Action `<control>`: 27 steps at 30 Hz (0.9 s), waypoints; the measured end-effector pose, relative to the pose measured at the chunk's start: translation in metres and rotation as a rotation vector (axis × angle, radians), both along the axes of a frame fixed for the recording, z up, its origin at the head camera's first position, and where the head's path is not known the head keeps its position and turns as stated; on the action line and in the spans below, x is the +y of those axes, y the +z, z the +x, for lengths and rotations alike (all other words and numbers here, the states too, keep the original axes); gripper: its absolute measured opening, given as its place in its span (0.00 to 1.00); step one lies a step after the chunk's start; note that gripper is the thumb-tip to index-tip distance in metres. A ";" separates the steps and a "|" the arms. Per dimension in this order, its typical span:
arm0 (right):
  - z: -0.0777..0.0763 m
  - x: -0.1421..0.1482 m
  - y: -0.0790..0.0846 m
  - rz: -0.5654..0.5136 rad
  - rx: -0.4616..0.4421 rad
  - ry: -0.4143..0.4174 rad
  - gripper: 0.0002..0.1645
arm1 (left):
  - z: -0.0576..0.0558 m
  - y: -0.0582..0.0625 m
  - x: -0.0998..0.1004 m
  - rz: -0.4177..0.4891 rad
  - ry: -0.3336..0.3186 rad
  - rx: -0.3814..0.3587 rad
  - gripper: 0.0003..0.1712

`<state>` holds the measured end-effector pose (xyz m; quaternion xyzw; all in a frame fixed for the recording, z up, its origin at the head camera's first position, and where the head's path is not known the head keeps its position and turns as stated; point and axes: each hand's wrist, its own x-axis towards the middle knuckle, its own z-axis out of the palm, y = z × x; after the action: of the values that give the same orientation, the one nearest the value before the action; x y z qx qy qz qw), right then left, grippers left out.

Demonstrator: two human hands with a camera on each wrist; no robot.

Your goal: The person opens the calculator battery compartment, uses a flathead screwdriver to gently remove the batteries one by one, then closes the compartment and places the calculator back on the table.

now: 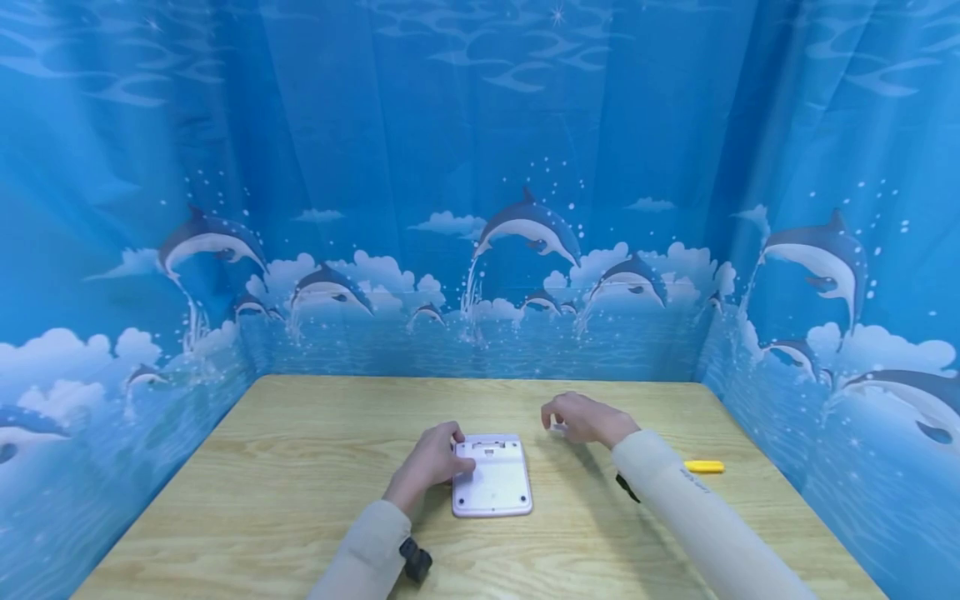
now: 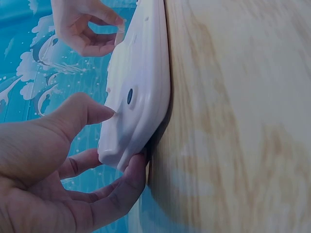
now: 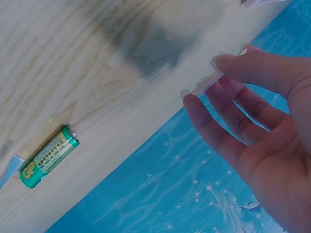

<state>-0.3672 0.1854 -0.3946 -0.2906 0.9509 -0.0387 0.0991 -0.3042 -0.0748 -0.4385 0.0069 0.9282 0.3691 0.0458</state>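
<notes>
A pale pinkish-white device (image 1: pixel 491 487), shaped like a desk calculator, lies back side up on the table, its battery compartment (image 1: pixel 489 446) uncovered at the far end. My left hand (image 1: pixel 433 458) grips its left edge. In the left wrist view the thumb (image 2: pixel 99 112) rests on the back, while fingers curl round the rim. To the right of the device, my right hand (image 1: pixel 581 417) is raised above the table. Between thumb and fingers it pinches a small pale plastic battery cover (image 3: pixel 209 82). Part of the cover is hidden by the fingertips.
A green GP battery (image 3: pixel 48 158) lies on the wooden table (image 1: pixel 322 450), with a flat metal tip (image 3: pixel 10 169) beside it. Right of my right forearm is a yellow handle (image 1: pixel 705 467). Blue dolphin curtains (image 1: pixel 480 167) surround the table's back and sides.
</notes>
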 end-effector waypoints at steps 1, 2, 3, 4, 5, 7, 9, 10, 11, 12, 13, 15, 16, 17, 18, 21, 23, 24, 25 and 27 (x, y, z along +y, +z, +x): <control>0.000 -0.001 0.000 -0.002 0.000 0.002 0.17 | 0.000 0.000 0.000 -0.001 0.000 0.000 0.20; 0.000 -0.001 0.000 0.001 0.001 0.005 0.17 | 0.000 0.000 0.000 -0.001 0.002 0.000 0.19; 0.000 -0.002 0.000 0.001 0.002 0.009 0.17 | 0.000 0.000 0.000 0.000 0.004 -0.001 0.19; 0.000 -0.002 0.000 0.000 0.001 0.012 0.17 | 0.000 0.000 0.000 0.001 0.003 -0.001 0.19; 0.000 -0.002 0.001 -0.001 0.001 0.014 0.18 | 0.000 0.000 0.000 0.001 0.003 -0.001 0.19; 0.000 -0.003 0.001 -0.003 0.002 0.017 0.19 | 0.000 0.000 0.000 0.003 0.000 -0.002 0.19; 0.001 -0.005 0.002 -0.001 0.000 0.018 0.22 | 0.000 0.000 0.000 0.005 -0.004 -0.001 0.19; 0.002 -0.005 0.003 -0.003 -0.004 0.018 0.23 | 0.001 0.000 0.000 0.006 -0.005 -0.001 0.20; 0.002 -0.006 0.004 -0.004 -0.005 0.017 0.25 | 0.001 0.000 0.000 0.005 -0.006 0.000 0.20; 0.003 -0.007 0.005 -0.006 -0.008 0.017 0.26 | 0.001 0.000 0.000 0.006 -0.008 0.001 0.20; 0.003 -0.008 0.005 -0.005 -0.009 0.017 0.27 | 0.001 0.000 0.000 0.005 -0.009 0.002 0.20; 0.005 -0.010 0.007 -0.002 -0.007 0.018 0.28 | 0.001 0.001 0.000 0.006 -0.008 0.002 0.20; 0.005 -0.010 0.007 0.000 -0.004 0.019 0.28 | 0.001 0.000 0.000 0.005 -0.007 0.004 0.20; 0.006 -0.011 0.007 0.001 -0.001 0.019 0.28 | 0.000 0.000 0.000 0.004 -0.006 0.005 0.20; 0.006 -0.012 0.008 0.003 0.002 0.021 0.28 | 0.000 0.000 0.000 0.005 -0.004 0.005 0.20; 0.007 -0.014 0.008 0.008 0.012 0.029 0.28 | 0.000 -0.001 0.000 0.004 0.003 0.004 0.20; 0.007 -0.015 0.008 0.010 0.020 0.038 0.27 | 0.000 -0.001 0.000 0.005 0.004 0.002 0.20; 0.007 -0.016 0.008 0.011 0.024 0.043 0.27 | 0.000 0.000 0.000 0.006 0.003 0.001 0.20; 0.007 -0.017 0.009 0.012 0.029 0.049 0.26 | 0.000 0.000 0.000 0.005 0.002 0.000 0.20; 0.008 -0.018 0.010 0.010 0.036 0.057 0.25 | 0.000 0.000 0.000 0.006 0.001 0.001 0.20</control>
<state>-0.3594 0.1671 -0.3846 -0.3179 0.9440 -0.0260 0.0843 -0.3041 -0.0748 -0.4385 0.0069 0.9271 0.3719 0.0450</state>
